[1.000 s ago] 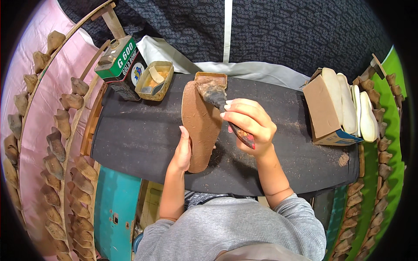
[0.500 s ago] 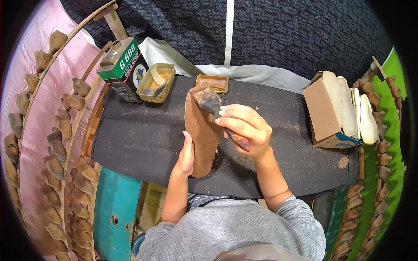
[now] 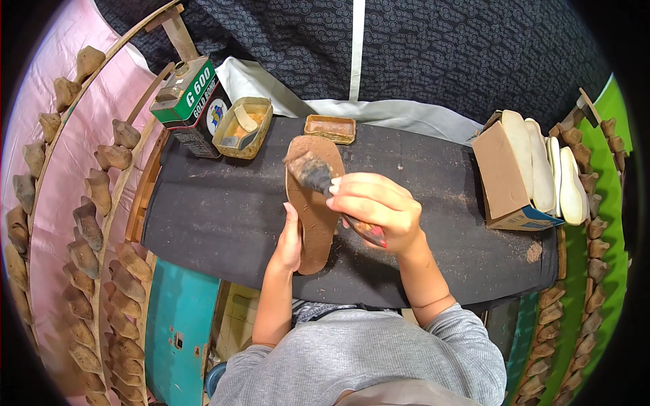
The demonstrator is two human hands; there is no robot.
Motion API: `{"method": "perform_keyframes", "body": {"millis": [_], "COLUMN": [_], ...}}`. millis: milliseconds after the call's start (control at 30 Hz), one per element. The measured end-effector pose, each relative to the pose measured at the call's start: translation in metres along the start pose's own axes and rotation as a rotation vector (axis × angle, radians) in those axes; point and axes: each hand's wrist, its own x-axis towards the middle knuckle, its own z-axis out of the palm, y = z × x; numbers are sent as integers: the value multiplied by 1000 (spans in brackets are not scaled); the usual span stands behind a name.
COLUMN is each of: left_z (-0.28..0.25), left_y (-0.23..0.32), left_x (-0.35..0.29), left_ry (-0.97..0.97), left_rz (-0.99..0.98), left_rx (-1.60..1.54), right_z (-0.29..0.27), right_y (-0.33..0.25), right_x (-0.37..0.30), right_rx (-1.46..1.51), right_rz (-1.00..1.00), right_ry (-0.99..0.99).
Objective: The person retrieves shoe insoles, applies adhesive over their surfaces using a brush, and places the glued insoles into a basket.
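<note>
A brown shoe sole (image 3: 315, 223) is held up over the dark-covered table, its toe end pointing away from me. My left hand (image 3: 291, 240) is closed round its left edge near the heel end, the thumb lying along the edge and the other fingers hidden beneath. In my right hand (image 3: 380, 208) is a brush (image 3: 317, 173) with a dark, paint-stained handle, gripped between thumb and fingers. The brush's bristles press on the upper part of the sole, which looks coated and slightly lumpy there.
At the far left stand a green and black metal can (image 3: 189, 108) and a yellowish tub (image 3: 244, 145) with a scraper inside. A small amber tray (image 3: 330, 128) lies beyond the sole. A cardboard box (image 3: 504, 176) of pale soles sits right. Racks of wooden shoe lasts (image 3: 88, 223) flank the table (image 3: 203, 216).
The brush has moved slightly left and down from the sole's top end, onto its upper face. The sole has tilted to show more of that face; my left hand keeps its hold.
</note>
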Motion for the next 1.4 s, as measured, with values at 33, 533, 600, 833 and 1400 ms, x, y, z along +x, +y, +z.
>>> {"method": "perform_keyframes", "body": {"millis": [33, 533, 600, 833, 1400], "left_z": [5, -4, -17, -5, -16], "left_y": [2, 5, 4, 10, 11], "left_x": [-1, -2, -3, -4, -1], "left_ry": [44, 7, -59, 19, -23], "left_rz": [-5, 19, 43, 60, 98], "left_rx": [20, 45, 21, 14, -204], "right_z": [2, 10, 6, 5, 2], "right_y": [1, 4, 6, -2, -11], "right_x": [1, -8, -10, -12, -34], "right_rx": [-1, -212, -301, -152, 20], "right_rz": [-1, 115, 235, 81, 217], "right_ry": [1, 201, 291, 220, 151]}}
